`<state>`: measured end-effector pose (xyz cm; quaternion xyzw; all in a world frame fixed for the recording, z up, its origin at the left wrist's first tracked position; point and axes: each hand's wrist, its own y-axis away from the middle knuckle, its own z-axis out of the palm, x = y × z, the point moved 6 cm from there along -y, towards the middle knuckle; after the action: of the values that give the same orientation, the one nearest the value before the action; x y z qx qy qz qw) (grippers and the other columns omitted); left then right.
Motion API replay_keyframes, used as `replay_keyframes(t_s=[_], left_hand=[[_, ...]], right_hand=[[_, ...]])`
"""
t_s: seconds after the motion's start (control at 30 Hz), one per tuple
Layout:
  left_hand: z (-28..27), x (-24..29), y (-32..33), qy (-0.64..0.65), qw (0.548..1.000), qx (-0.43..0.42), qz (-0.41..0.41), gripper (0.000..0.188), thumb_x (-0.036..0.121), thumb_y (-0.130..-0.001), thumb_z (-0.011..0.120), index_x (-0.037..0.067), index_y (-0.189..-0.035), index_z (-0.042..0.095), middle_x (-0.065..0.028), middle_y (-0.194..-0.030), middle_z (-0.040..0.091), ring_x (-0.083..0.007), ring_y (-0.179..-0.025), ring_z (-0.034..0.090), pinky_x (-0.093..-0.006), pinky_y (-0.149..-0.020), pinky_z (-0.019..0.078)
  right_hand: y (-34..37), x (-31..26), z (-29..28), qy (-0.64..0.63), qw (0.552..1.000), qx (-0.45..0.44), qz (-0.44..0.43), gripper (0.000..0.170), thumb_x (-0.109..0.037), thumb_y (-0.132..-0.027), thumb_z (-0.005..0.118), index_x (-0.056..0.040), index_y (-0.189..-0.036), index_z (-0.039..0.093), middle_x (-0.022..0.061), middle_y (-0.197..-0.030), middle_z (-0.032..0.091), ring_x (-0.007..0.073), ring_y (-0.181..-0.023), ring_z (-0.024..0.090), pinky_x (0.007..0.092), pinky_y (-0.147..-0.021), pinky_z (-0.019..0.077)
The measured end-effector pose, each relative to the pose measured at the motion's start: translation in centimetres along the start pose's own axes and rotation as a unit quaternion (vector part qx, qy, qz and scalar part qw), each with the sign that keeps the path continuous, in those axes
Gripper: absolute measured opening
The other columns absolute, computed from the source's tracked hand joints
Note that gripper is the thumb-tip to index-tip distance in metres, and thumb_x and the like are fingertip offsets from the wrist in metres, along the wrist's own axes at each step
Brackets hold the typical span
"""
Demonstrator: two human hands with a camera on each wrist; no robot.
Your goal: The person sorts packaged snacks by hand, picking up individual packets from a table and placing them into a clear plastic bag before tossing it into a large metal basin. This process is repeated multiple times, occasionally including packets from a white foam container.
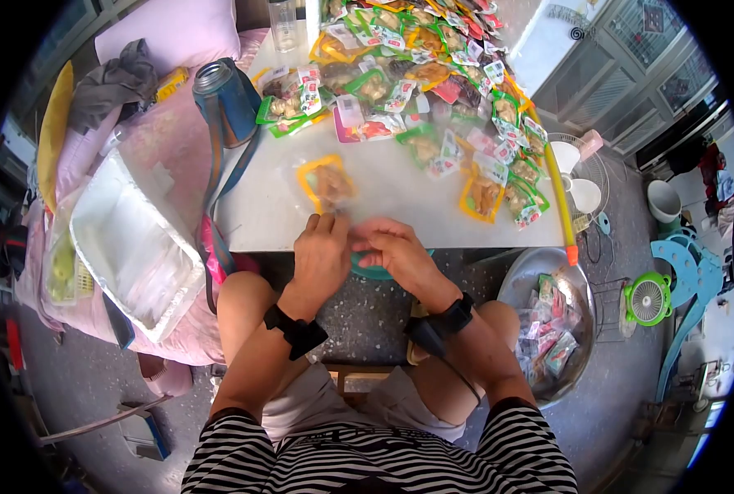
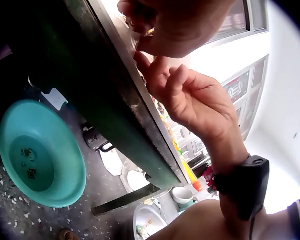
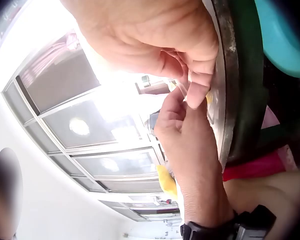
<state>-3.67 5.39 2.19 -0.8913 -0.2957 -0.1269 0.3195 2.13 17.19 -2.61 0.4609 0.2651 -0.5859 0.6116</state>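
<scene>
A yellow-edged packet (image 1: 327, 183) with brownish contents lies near the table's front edge. Just below it, the left hand (image 1: 319, 255) pinches the packet's near end with curled fingers. Facing it, the right hand (image 1: 396, 253) has its thumb and finger at the same end. In the right wrist view a bit of clear film (image 3: 182, 90) shows between the fingertips of the right hand (image 3: 150, 40) and the left hand (image 3: 190, 145). The left wrist view shows the left hand (image 2: 185, 25) over the right hand (image 2: 197, 102); the fingers partly hide the packet's end.
Many packets (image 1: 375, 86) are heaped across the table's (image 1: 276, 218) back and right. A blue flask (image 1: 227, 103) and a white foam box (image 1: 136, 239) are at the left. A metal basin (image 1: 577, 354) with packets stands right; a teal basin (image 2: 65, 165) is below the table.
</scene>
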Motion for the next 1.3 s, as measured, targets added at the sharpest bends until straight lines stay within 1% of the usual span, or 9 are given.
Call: replay_keyframes(t_s=[0.2,0.4,0.5,0.7,0.8,0.87,0.97,1.2,1.3], left_hand=[[-1.3,0.3,-0.5,0.079,0.995,0.051,0.04,0.038,-0.006,-0.069,0.058,-0.003,-0.107,0.063,-0.0155,-0.082,0.058,-0.0344,-0.076,0.056,-0.0426,-0.066,0.0474],[-2.0,-0.4,-0.8,0.111,0.992,0.034,0.052,0.039,-0.007,-0.067,0.057,-0.002,-0.106,0.063,-0.0158,-0.084,0.058,-0.0355,-0.078,0.055,-0.0433,-0.066,0.0483],[-1.9,-0.5,-0.7,0.031,0.998,0.041,0.037,0.038,-0.005,-0.069,0.058,-0.002,-0.107,0.063,-0.0159,-0.085,0.058,-0.035,-0.078,0.056,-0.0434,-0.066,0.0486],[-1.6,-1.6,-0.5,-0.045,0.996,0.079,0.001,0.034,-0.003,-0.074,0.063,0.0,-0.107,0.063,-0.0143,-0.081,0.059,-0.0338,-0.08,0.058,-0.0438,-0.068,0.049],[-1.7,-1.5,-0.3,-0.064,0.996,0.062,-0.002,0.029,-0.001,-0.075,0.065,0.0,-0.104,0.063,-0.0146,-0.081,0.06,-0.0342,-0.079,0.059,-0.0443,-0.068,0.0488],[-1.7,-1.2,-0.2,-0.074,0.996,0.054,0.0,0.022,-0.001,-0.076,0.065,0.001,-0.097,0.064,-0.0143,-0.079,0.06,-0.0337,-0.078,0.059,-0.0438,-0.065,0.0486],[-1.1,-0.7,-0.1,-0.078,0.996,0.033,0.005,0.018,-0.002,-0.076,0.065,0.002,-0.093,0.065,-0.0133,-0.074,0.059,-0.0329,-0.074,0.059,-0.0431,-0.063,0.0483],[-0.4,-0.9,0.0,-0.099,0.992,0.065,0.034,0.022,-0.002,-0.073,0.063,0.003,-0.094,0.066,-0.0112,-0.072,0.058,-0.031,-0.073,0.06,-0.0418,-0.059,0.0492],[0.3,-0.9,0.2,-0.089,0.994,0.05,0.036,0.023,0.0,-0.074,0.064,0.002,-0.097,0.066,-0.0118,-0.073,0.059,-0.0315,-0.074,0.06,-0.0421,-0.06,0.0496]], right_hand=[[-1.3,0.7,1.7,-0.058,0.995,-0.072,0.032,0.02,-0.005,-0.087,0.052,-0.003,-0.104,0.062,0.0032,-0.096,0.063,0.0101,-0.085,0.06,0.025,-0.061,0.0468],[-3.7,-0.2,1.5,-0.122,0.992,0.002,-0.041,0.023,-0.008,-0.088,0.054,-0.0057,-0.11,0.059,0.0012,-0.092,0.062,0.0093,-0.083,0.06,0.0237,-0.059,0.0455],[-3.4,-1.1,1.8,-0.134,0.988,0.041,-0.061,0.028,-0.009,-0.089,0.055,-0.0052,-0.117,0.057,0.0017,-0.093,0.063,0.0097,-0.084,0.062,0.0221,-0.061,0.0459],[-0.2,-3.0,0.6,0.099,0.995,-0.001,-0.024,0.018,-0.009,-0.091,0.055,-0.0027,-0.104,0.065,0.004,-0.093,0.066,0.0129,-0.084,0.064,0.0282,-0.063,0.0509],[2.0,-6.3,-4.5,0.344,0.915,0.115,-0.178,0.016,-0.01,-0.089,0.056,-0.0006,-0.098,0.066,0.0128,-0.092,0.066,0.0239,-0.081,0.067,0.0347,-0.065,0.0537],[3.9,-8.3,-8.6,0.599,0.663,0.315,-0.319,0.02,-0.012,-0.086,0.06,0.0004,-0.1,0.066,0.0213,-0.097,0.065,0.0358,-0.089,0.065,0.0395,-0.071,0.0543],[6.0,-9.4,-11.4,0.645,0.607,0.378,-0.27,0.021,-0.016,-0.084,0.063,-0.0004,-0.097,0.066,0.0233,-0.105,0.063,0.0421,-0.096,0.061,0.0454,-0.075,0.0526],[5.4,-4.8,-5.3,0.769,0.554,0.233,-0.217,0.028,-0.024,-0.08,0.07,-0.0018,-0.094,0.06,0.0157,-0.089,0.062,0.0311,-0.09,0.061,0.0412,-0.074,0.0508],[6.1,-6.0,-3.5,0.685,0.637,0.19,-0.299,0.026,-0.021,-0.081,0.068,-0.001,-0.095,0.061,0.0149,-0.089,0.063,0.032,-0.091,0.06,0.0414,-0.076,0.0507]])
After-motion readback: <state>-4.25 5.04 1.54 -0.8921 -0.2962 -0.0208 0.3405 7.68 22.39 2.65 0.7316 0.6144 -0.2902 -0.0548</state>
